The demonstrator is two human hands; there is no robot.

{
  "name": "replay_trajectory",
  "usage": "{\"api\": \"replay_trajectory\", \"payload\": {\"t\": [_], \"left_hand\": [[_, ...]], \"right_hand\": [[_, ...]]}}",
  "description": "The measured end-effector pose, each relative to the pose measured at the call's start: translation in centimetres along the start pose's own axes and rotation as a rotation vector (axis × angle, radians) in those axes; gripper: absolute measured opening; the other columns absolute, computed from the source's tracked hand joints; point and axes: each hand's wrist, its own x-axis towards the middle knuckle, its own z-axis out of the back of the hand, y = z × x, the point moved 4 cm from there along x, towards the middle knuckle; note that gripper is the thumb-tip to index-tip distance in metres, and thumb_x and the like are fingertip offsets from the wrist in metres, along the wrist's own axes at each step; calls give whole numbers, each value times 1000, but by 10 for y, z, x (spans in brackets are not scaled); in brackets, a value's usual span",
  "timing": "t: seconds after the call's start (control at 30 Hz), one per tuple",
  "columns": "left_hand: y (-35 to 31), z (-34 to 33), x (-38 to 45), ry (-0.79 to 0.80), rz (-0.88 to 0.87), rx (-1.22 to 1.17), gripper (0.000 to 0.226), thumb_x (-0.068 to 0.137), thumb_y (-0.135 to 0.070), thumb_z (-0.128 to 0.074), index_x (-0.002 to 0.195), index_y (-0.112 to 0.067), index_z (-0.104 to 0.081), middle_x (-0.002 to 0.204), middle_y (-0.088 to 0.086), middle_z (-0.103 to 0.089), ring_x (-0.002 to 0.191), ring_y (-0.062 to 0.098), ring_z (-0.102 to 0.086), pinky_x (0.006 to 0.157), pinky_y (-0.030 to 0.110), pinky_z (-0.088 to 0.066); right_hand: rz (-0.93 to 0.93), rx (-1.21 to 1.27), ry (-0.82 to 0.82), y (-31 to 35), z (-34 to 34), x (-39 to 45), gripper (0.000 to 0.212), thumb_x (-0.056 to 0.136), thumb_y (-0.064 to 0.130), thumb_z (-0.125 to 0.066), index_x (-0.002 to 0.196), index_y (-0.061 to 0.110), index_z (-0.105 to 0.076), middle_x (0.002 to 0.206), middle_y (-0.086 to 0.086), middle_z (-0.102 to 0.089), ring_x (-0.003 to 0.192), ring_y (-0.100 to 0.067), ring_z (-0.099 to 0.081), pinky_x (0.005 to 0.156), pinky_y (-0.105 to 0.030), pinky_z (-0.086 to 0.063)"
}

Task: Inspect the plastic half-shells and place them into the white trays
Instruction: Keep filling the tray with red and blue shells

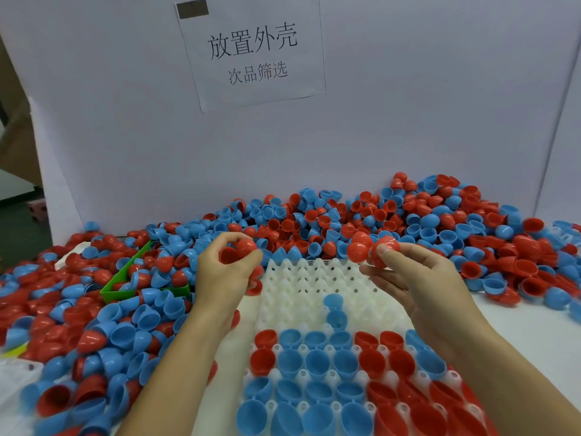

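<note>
Up close, two bare hands raised above the white tray (317, 281), well apart from each other. Left hand (224, 272) curled around red half-shells (240, 251), fingers bent over the top, one shell's open mouth turned toward the camera. Right hand (415, 278) pinching two more red shells (372, 250) between thumb and fingertips, domes side by side and touching, held over the tray's far right corner.

Below, tray partly filled: near rows packed with shells sitting mouth-up in their pockets, blue shells in tray (317, 363) mostly left and centre, red shells in tray (391, 360) mostly right, plus a short red run at the left end of the upper filled rows. Two lone blue ones stepping up a column toward the middle. Far rows bare, white cones and holes showing.

Around the tray, a deep loose heap of shells (424, 215), red and blue mixed, spread over the table (531, 328) from left edge to right and banked against the white back panel (125, 136). Half buried on the left, a green bin (118, 289) with shells inside. Taped to the panel, a paper sign (251, 51) with printed Chinese characters.
</note>
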Motion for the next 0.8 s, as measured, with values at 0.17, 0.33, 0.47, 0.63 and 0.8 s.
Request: {"api": "replay_trajectory", "payload": {"t": [0.17,0.33,0.47,0.63,0.8], "left_hand": [[4,21,10,-12,-140,843,27,80,-13,-77,93,-29,-60,118,6,-45,108,27,-51,83,34,-50],[22,16,7,323,62,1082,61,83,-22,-73,132,-45,-46,150,9,-21,135,36,-34,104,47,-46],[17,12,5,347,46,1107,77,87,-62,-61,149,-55,-17,163,2,0,143,41,-29,109,54,-42],[-3,-12,-10,221,-155,1303,66,95,-65,-41,154,-47,-17,164,2,-19,144,37,-30,115,54,-31],[-12,-51,-42,712,-318,917,22,98,-43,-55,120,-43,-57,144,-25,-42,135,1,-31,120,41,-22]], "right_hand": [[25,-78,-13,-1,3,1,7,90,21,-68,92,14,-72,86,-3,-77,83,-19,-75,79,-32,-56],[45,-139,1,-1,4,3,6,91,21,-68,90,16,-72,85,-2,-77,82,-17,-75,79,-32,-55],[55,-157,3,-1,6,3,6,91,20,-68,89,16,-72,84,-2,-77,80,-17,-75,79,-31,-56],[62,-175,2,-1,6,4,6,92,21,-68,88,18,-71,82,2,-77,80,-15,-75,78,-30,-56],[75,-186,17,-1,6,4,7,91,23,-69,85,22,-71,81,3,-77,79,-15,-75,77,-30,-56]]}}
